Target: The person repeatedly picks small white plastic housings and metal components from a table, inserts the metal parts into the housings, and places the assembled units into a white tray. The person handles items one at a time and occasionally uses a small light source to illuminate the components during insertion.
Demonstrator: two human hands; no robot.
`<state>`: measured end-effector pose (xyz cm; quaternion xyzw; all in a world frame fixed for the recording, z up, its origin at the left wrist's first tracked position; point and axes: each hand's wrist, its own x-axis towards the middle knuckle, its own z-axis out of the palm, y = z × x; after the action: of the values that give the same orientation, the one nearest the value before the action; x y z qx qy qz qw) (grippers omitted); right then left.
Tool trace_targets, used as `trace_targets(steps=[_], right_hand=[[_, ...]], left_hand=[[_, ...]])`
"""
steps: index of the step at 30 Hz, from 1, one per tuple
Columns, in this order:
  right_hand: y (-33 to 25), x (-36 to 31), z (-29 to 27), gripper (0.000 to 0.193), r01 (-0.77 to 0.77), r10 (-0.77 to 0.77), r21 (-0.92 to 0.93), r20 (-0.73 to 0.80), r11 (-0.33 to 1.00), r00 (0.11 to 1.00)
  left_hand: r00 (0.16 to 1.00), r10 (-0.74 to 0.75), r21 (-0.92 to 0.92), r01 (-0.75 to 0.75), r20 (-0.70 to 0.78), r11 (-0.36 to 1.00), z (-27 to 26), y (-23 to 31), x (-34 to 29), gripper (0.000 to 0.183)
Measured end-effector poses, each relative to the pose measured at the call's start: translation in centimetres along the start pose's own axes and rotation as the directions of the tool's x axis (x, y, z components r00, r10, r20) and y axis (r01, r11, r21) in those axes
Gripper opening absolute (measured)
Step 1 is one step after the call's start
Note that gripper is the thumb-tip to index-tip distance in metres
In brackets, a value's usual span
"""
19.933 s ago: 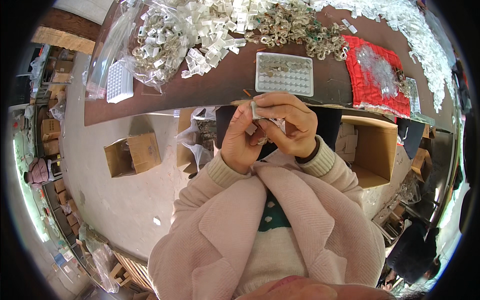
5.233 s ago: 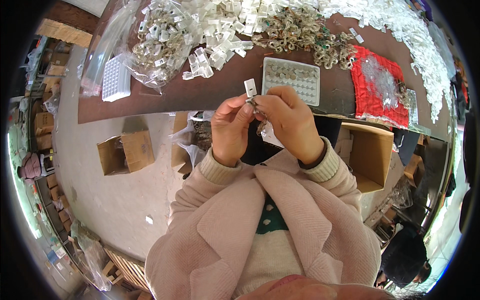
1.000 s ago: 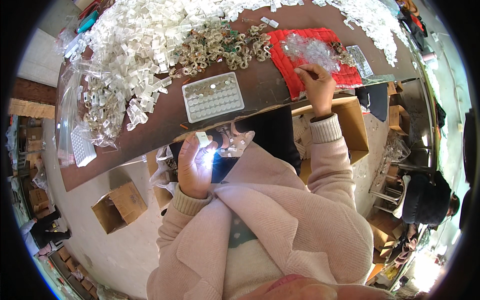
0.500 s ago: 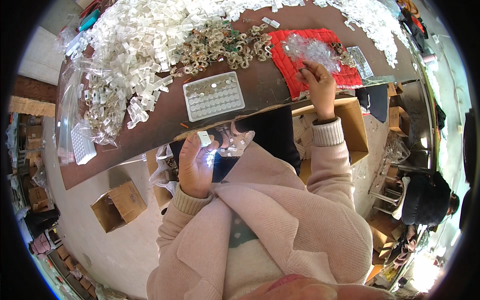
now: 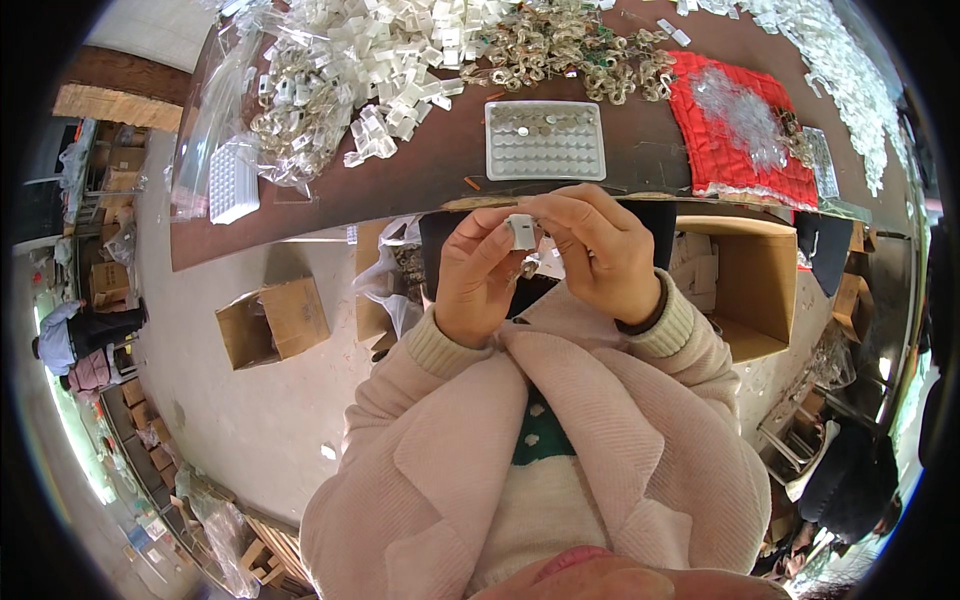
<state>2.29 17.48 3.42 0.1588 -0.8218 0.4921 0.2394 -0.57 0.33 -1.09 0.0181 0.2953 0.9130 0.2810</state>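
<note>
My left hand [image 5: 472, 278] is closed around a small white plastic casing [image 5: 523, 232], held upright just off the table's near edge. Thin wire [image 5: 529, 268] shows below the casing, between my hands. My right hand [image 5: 608, 255] has come up against it, thumb and index finger pinched at the casing's top right; whatever small piece they may hold is hidden. Beyond my hands on the table lies a white moulded tray [image 5: 546, 168], with round silver discs [image 5: 540, 122] in its far rows. A quilted red cloth [image 5: 752, 182] to the right carries a heap of clear plastic pieces [image 5: 738, 108].
White casings [image 5: 410, 45] are piled at the far left, beside tangled wire coils [image 5: 575, 50]. A stack of white trays [image 5: 233, 185] stands at the table's left end. Open cardboard boxes [image 5: 755, 290] sit below the edge. People are seated or standing at both sides.
My right hand has left the red cloth and come in to the casing in my left hand. The bright light below the casing no longer shows. The view has shifted.
</note>
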Motion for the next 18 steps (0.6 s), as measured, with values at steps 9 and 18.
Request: trace_targets(steps=[9,18], right_hand=[[-0.2,-0.2,0.3,0.033,0.025,-0.020,-0.102,0.048,0.994,0.999],[-0.5,-0.2,-0.2,0.037,-0.183,0.184,0.139,0.008,0.973,0.983]], left_hand=[[0.999,-0.002,-0.012,0.003,0.038,1.000,-0.8,0.0,0.0,0.023],[0.996,0.056,-0.026,-0.055,0.065,0.998,-0.4,0.2,0.1,0.024]])
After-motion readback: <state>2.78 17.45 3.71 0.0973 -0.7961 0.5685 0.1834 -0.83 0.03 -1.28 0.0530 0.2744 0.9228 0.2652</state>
